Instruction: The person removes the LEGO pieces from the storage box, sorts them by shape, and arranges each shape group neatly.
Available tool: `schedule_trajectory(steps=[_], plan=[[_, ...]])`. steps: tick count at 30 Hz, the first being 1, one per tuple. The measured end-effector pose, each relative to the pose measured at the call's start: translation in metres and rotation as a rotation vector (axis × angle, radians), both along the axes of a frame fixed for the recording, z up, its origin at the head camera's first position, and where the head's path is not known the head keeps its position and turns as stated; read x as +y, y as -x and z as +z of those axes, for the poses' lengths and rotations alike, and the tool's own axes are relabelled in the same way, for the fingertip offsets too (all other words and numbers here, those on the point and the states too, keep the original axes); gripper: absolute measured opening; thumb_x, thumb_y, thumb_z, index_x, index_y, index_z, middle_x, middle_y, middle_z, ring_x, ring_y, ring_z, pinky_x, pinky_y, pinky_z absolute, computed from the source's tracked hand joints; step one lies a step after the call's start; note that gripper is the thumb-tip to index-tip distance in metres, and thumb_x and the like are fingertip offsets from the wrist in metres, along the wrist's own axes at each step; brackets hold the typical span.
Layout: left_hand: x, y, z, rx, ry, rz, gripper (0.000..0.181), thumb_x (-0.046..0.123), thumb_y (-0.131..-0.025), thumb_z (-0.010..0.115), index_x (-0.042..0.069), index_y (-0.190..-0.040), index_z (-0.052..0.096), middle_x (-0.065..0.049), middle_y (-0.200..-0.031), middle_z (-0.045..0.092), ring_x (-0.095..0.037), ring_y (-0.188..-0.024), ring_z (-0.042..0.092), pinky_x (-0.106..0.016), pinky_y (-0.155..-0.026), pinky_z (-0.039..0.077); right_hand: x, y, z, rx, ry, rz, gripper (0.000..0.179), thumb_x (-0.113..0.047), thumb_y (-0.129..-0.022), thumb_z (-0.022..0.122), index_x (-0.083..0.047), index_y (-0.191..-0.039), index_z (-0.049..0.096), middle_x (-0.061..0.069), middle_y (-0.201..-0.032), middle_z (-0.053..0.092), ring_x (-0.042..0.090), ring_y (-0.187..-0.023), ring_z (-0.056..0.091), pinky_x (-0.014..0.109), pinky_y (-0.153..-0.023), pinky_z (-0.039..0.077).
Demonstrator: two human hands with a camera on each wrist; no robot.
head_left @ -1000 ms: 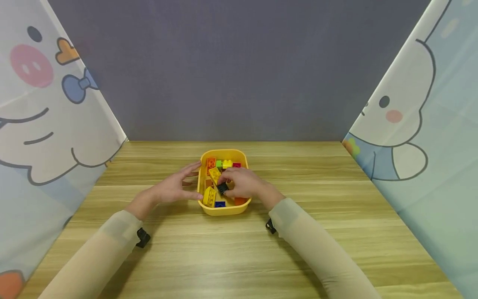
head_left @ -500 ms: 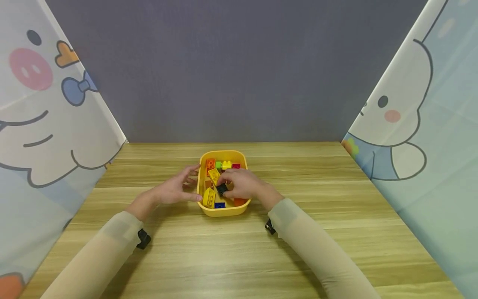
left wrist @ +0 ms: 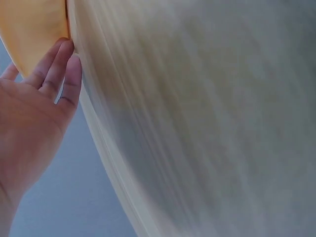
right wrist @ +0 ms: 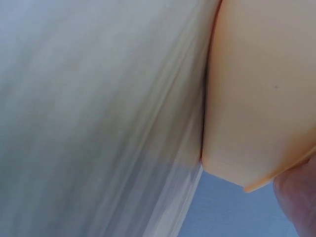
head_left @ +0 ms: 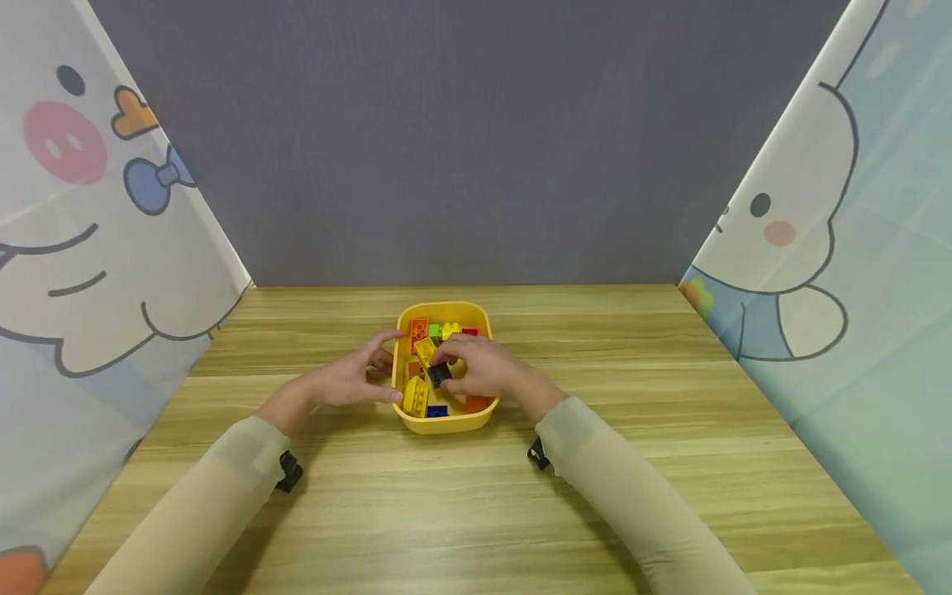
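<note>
A yellow plastic tub [head_left: 446, 426] holding toy building bricks stands mid-table in the head view. My right hand [head_left: 487, 367] reaches over its right rim and pinches a black brick [head_left: 440, 375] between thumb and fingers inside the tub. Spread at the tub's left side is my left hand [head_left: 345, 378], thumb and index fingertip at the rim. In the left wrist view its fingers lie fairly straight along the outer tub wall [left wrist: 34, 24]. The right wrist view has the tub's outer wall [right wrist: 252, 98] and only part of the right hand [right wrist: 301, 195]; the black brick is hidden there.
Other bricks lie around the black one: a yellow ridged brick [head_left: 416, 397], a blue brick [head_left: 437, 411], an orange brick [head_left: 420, 329] and a green brick [head_left: 435, 330]. The wooden table [head_left: 446, 512] meets a dark back panel [head_left: 461, 149] and cartoon-printed cloth sides.
Both hands stay almost in place. The black brick, still pinched by the right hand, has shifted very slightly left; the whole scene sits a little lower in the head view.
</note>
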State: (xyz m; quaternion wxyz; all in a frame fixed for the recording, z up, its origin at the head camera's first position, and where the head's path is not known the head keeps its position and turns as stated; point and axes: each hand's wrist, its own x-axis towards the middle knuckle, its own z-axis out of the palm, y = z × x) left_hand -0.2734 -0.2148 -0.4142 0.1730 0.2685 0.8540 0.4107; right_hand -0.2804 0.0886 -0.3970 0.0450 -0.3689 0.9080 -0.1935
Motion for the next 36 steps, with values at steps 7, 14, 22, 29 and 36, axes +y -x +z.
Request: schedule_trajectory(steps=[7, 14, 22, 29, 36], plan=[[0.002, 0.000, 0.002, -0.026, 0.005, -0.021, 0.097, 0.035, -0.098, 0.086, 0.020, -0.172, 0.025, -0.024, -0.150, 0.058, -0.041, -0.140, 0.057, -0.065, -0.118, 0.046, 0.018, -0.004, 0.003, -0.015, 0.240, -0.003, 0.039, -0.019, -0.098, 0.083, -0.014, -0.135, 0.072, 0.004, -0.126, 0.067, 0.030, -0.121, 0.066, 0.048, -0.106, 0.057], [0.004, 0.002, 0.004, -0.062, 0.015, -0.020, 0.093, 0.035, -0.098, 0.085, 0.024, -0.171, 0.027, -0.021, -0.138, 0.063, -0.034, -0.126, 0.063, -0.052, -0.106, 0.055, 0.055, -0.005, 0.010, -0.027, 0.402, -0.061, 0.039, -0.012, -0.097, 0.083, -0.011, -0.134, 0.073, 0.008, -0.124, 0.065, 0.032, -0.116, 0.062, 0.056, -0.105, 0.054], [0.006, 0.006, 0.003, -0.100, -0.003, -0.049, 0.091, 0.034, -0.101, 0.083, 0.025, -0.170, 0.025, -0.022, -0.137, 0.063, -0.032, -0.124, 0.063, -0.043, -0.103, 0.054, 0.108, 0.003, 0.009, -0.013, 0.480, -0.193, 0.043, -0.010, -0.096, 0.086, -0.006, -0.137, 0.074, 0.013, -0.128, 0.067, 0.030, -0.111, 0.065, 0.054, -0.099, 0.056], [0.000, 0.003, 0.002, -0.038, 0.072, -0.044, 0.077, 0.044, -0.108, 0.070, 0.027, -0.170, 0.027, -0.022, -0.145, 0.062, -0.038, -0.135, 0.060, -0.062, -0.112, 0.050, 0.133, 0.011, -0.002, -0.133, 0.401, -0.258, 0.042, -0.009, -0.097, 0.082, -0.005, -0.137, 0.072, 0.019, -0.129, 0.063, 0.033, -0.112, 0.067, 0.052, -0.099, 0.059], [-0.001, 0.002, 0.000, -0.044, 0.063, -0.025, 0.065, 0.045, -0.112, 0.063, 0.028, -0.167, 0.033, -0.019, -0.144, 0.064, -0.037, -0.136, 0.060, -0.063, -0.111, 0.050, 0.145, 0.019, -0.009, -0.194, 0.327, -0.288, 0.043, -0.011, -0.098, 0.081, -0.004, -0.139, 0.070, 0.020, -0.135, 0.063, 0.034, -0.114, 0.068, 0.049, -0.096, 0.061]])
